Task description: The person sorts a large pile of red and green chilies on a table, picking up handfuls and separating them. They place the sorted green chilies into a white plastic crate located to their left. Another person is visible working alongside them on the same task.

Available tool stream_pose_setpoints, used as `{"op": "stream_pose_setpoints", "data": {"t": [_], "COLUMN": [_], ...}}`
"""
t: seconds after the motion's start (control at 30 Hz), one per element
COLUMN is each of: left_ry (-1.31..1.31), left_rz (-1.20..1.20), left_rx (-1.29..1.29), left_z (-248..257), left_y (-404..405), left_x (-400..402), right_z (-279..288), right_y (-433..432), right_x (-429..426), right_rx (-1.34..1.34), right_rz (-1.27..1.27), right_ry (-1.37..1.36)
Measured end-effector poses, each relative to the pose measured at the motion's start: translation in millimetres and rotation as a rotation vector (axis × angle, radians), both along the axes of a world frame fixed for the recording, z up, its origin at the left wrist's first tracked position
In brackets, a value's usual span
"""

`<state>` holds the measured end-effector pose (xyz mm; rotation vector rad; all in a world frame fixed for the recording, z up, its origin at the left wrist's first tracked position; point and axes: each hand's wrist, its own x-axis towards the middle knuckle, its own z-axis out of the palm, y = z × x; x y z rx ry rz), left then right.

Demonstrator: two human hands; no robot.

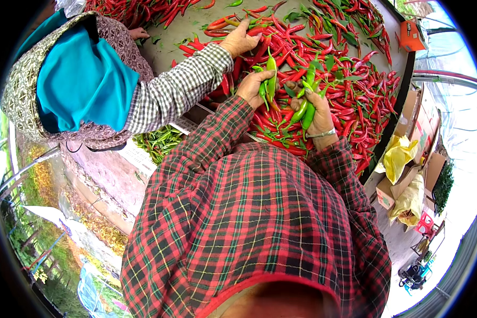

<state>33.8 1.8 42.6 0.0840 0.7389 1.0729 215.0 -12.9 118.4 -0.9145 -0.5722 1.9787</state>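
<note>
My left hand (253,88) grips several green chili peppers (271,71) by thumb and fingers, their tips pointing up and down. Close by on the right, my right hand (321,108) is closed around another bunch of green chili peppers (309,115) with stems and leaves sticking out. A bracelet circles that wrist. Both hands hover over a broad heap of red chili peppers (365,105), which spreads mostly to the right and beyond them. Some of the fingers are hidden behind the peppers.
On the left, a co-worker's hand (240,39) reaches over the red peppers from a checked sleeve (183,85). A dark rim (406,75) bounds the table, with an orange box (413,36) at it. A container of green peppers (159,144) stands lower left; cardboard boxes (397,189) stand right.
</note>
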Motion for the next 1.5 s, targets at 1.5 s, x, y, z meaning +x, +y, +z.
{"op": "stream_pose_setpoints", "data": {"t": [1.5], "left_ry": [-0.279], "left_rz": [-0.130], "left_rx": [0.126], "left_z": [10.1], "left_y": [-81.1], "left_x": [48.1], "right_z": [-56.3], "right_y": [-30.2], "right_x": [-0.1], "right_rx": [0.634], "right_rz": [0.003], "right_ry": [-1.196]}}
